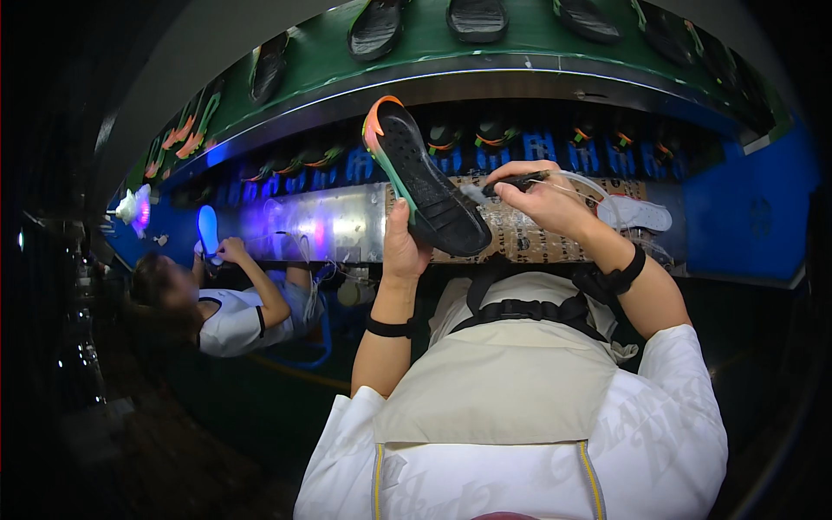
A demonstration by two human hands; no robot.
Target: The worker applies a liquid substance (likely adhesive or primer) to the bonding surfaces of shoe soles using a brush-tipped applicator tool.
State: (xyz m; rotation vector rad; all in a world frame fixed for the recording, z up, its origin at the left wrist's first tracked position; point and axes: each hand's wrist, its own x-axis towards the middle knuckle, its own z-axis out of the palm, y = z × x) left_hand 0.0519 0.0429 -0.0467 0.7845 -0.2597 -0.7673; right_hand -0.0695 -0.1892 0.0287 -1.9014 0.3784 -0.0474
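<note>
**Black shoe sole with an orange-to-green rim (432,186) in my left fingers (399,218), black-handled brush with a pale tip (513,183) in my right fingers (525,200)**

Across the far side runs a long green surface edged in metal (533,39), carrying a row of dark soles (478,19). Nearer me lies the silvery metal worktop (351,217). To my left, a co-worker in a white top (232,322) holds up a sole glowing blue (208,229). Printed brown sheeting (529,232) covers the part of the worktop in front of me.

Above it, I have the black shoe sole gripped along its left side, orange end pointing far left, the other end near right. A white sole (640,214) lies on the worktop to my right. My right fingers are closed around the brush, its tip right beside the black sole's right edge; I can't tell whether they touch. A thin clear hose (586,181) trails off behind my right hand.
</note>
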